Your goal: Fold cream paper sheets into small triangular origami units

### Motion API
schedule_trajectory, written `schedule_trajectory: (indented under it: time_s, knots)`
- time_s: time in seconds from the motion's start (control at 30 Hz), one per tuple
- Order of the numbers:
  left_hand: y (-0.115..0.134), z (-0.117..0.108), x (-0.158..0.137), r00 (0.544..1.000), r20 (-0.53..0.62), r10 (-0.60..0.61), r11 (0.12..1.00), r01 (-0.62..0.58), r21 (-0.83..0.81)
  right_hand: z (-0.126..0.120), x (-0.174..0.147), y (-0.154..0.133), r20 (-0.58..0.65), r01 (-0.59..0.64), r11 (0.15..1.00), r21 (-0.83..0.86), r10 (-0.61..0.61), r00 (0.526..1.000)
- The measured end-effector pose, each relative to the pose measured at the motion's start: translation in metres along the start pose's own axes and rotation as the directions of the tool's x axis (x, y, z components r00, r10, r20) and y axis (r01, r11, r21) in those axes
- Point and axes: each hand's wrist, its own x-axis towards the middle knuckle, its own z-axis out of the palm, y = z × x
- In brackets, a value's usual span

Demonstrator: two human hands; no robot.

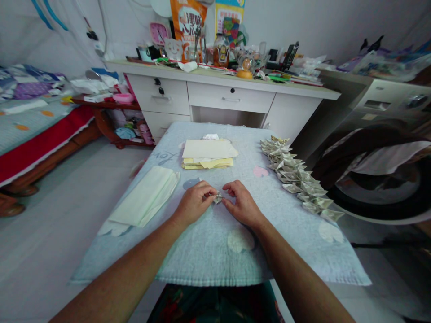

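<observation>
A small folded piece of silvery-grey paper [218, 197] is between my hands over the cloth-covered table [208, 251]. My left hand [197, 202] pinches its left side between thumb and fingers. On the other side, my right hand [243, 204] has its thumb tip at the paper's edge, with the curved fingers held apart from the thumb. Rows of similar folded paper pieces with pointed tips [296, 175] stand along the table's right side. Behind my hands lies a stack of cream and yellow paper sheets [208, 150]. Pale green folded sheets [144, 195] lie at the left.
A white desk with drawers [232, 96] stands beyond the table, its top crowded with a jar [221, 50], bags and small items. To the right is a washing machine [377, 112] with its door open and dark cloth hanging out. A bed [37, 121] is at the left.
</observation>
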Motion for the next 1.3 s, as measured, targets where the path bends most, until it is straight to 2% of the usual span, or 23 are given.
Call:
schedule_trajectory:
  time_s: [0.27, 0.43, 0.5, 0.67, 0.97, 1.3]
  knots:
    - [-0.0002, 0.0024, -0.0004, 1.0, 0.022, 0.018, 1.0, -0.018, 0.006, 0.0059, 0.0021, -0.0029, 0.02, 0.063, 0.996, 0.069, -0.064, 0.998]
    - [-0.001, -0.0006, 0.0011, 0.999, -0.038, -0.002, 0.996, -0.001, -0.088, 0.0038, 0.0024, 0.0004, -0.019, 0.072, 0.992, 0.104, -0.07, 0.997]
    - [-0.0036, -0.0004, 0.0015, 0.997, -0.06, -0.048, 0.984, 0.037, -0.175, 0.0029, 0.0024, 0.0016, -0.037, 0.063, 0.99, 0.128, -0.059, 0.998]
    - [-0.0084, 0.0039, 0.0013, 0.974, 0.036, -0.222, 0.879, 0.216, -0.426, 0.0026, 0.0028, 0.0029, -0.07, 0.043, 0.987, 0.154, -0.032, 0.997]
    - [-0.0026, 0.0061, 0.0036, 0.963, 0.051, -0.263, 0.749, 0.237, -0.619, 0.0021, 0.0024, 0.0044, -0.102, 0.037, 0.981, 0.188, -0.018, 0.995]
    - [-0.0015, 0.0068, 0.0042, 0.944, 0.064, -0.322, 0.68, 0.279, -0.678, 0.001, 0.0033, 0.0033, -0.119, 0.034, 0.979, 0.202, -0.01, 0.993]
